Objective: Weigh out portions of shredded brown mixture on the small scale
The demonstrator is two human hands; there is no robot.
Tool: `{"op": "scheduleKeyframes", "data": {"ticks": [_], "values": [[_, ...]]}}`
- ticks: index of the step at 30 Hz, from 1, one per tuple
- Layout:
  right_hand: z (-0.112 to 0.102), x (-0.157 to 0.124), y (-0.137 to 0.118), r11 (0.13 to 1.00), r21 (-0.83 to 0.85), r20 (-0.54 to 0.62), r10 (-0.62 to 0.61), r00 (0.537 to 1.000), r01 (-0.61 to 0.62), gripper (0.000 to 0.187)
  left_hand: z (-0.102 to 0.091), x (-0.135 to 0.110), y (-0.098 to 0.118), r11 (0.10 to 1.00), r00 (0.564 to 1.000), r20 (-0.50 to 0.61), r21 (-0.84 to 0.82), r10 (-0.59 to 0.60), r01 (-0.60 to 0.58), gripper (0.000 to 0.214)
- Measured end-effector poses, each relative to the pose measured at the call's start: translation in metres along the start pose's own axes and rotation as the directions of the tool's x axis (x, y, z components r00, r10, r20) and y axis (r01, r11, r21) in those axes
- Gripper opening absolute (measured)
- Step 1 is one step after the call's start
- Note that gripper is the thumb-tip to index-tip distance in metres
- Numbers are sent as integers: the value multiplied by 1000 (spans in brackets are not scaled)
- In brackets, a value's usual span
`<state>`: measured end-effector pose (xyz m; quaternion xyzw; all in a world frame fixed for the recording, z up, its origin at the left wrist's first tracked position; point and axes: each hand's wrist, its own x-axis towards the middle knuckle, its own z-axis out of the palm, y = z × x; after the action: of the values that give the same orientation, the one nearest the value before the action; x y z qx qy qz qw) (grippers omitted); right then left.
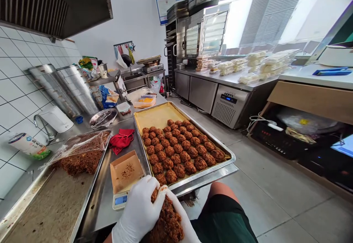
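A large clump of dark reddish-brown, shredded-looking filling [168, 221] is held between my hands at the bottom of the view. My left hand [139, 202], in a white glove, closes over its upper left side. Wrapped along its right side is my gloved right hand [180, 210], thumb near the top. Just beyond lies a metal tray [154, 116] lined with yellowish paper, bearing rows of brown filling balls [176, 147]. Left of my hands, a crumb-specked cardboard box [117, 175] rests on a digital scale [119, 202] with a lit display.
At left, a big tray [41, 213] holds a mound of loose filling [85, 158] partly under plastic film. A red cloth [121, 140] and a film-covered bowl [103, 118] lie behind. A steel counter [204, 75] with stacked packs [259, 70] stands across the aisle.
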<state>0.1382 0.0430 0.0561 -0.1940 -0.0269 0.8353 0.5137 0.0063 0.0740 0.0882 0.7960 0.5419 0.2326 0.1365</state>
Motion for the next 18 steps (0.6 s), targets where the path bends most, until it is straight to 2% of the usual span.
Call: {"op": "scheduleKeyframes", "data": {"ticks": [3,6,8,10,12,15,18], "values": [[2,2,2,1000,-6,19,24,1000,-24,33,-1,3,-3,998,993,-104,-6,55,-56,33],[3,7,2,999,-12,27,39,999,-38,34,-6,5,0,996,966,-246,-13,82,-88,35],[4,10,1,999,-15,28,49,998,-48,33,-13,5,3,994,965,-255,-65,66,-85,28],[3,12,1,998,-18,24,66,998,-66,32,-22,4,5,992,985,-173,-117,20,-40,21],[2,13,1,996,-22,15,88,996,-87,32,-33,2,5,994,996,-62,-97,-57,51,15],[-1,11,0,994,-29,1,105,994,-105,34,-46,2,6,989,985,93,-8,-147,148,24],[-2,9,-3,995,-34,1,90,996,-90,33,-55,4,8,984,959,223,49,-177,171,16]]}}
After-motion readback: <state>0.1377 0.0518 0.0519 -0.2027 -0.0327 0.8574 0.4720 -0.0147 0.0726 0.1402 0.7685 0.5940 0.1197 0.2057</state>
